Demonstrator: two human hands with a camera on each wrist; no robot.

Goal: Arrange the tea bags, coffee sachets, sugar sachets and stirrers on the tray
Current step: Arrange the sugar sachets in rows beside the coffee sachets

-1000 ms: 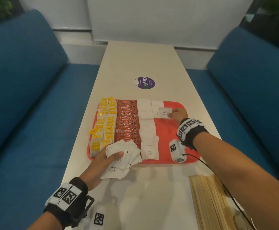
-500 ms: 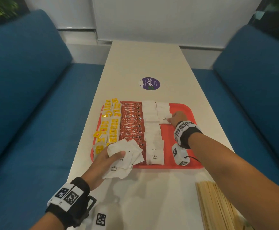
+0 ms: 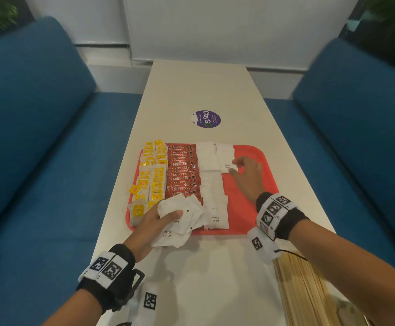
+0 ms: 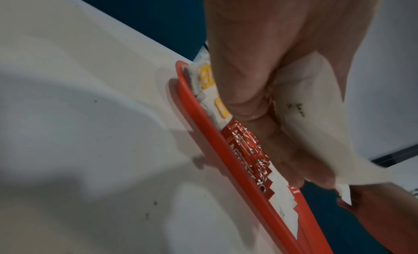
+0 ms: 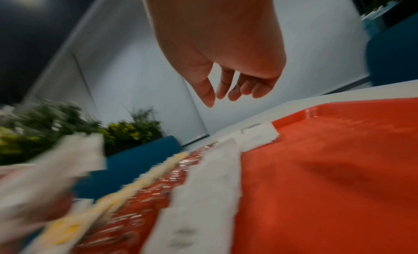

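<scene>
**A:** Head view says it all, really. Your tray (image 3: 257, 184) is the red one on the near half of the white table (image 3: 203, 85), and it's filled from its left side: yellow-tagged tea bags (image 3: 152, 177) along the left edge, red Nescafé coffee sachets (image 3: 182, 175) just beside them, then the white sugar sachets (image 3: 213, 191) running front to back, with a shorter second column (image 3: 224, 156) at the far end. The right part of the tray is bare red.

**B:** What are your hands doing, though?

**A:** Your left hand (image 3: 159, 222) grips a messy bunch of loose sugar packets (image 3: 184, 215) over the tray's near-left corner, thumb pressed on top. The left wrist view shows your fingers (image 4: 260, 106) curled round them.

**B:** And the right?

**A:** Your right hand (image 3: 248, 175) is over the middle of the tray, right by the nearest sachet of that short column. Fingers apart and loose, holding nothing; the right wrist view shows them (image 5: 235, 91) hanging clear above the tray, though it's pretty blurry.

**B:** Stirrers?

**A:** The wooden stirrers (image 3: 309, 292) sit in a pile on the table at your near right, well off the tray. A purple round sticker (image 3: 207, 119) sits beyond the tray, blue sofas (image 3: 39, 137) on either side.
</scene>
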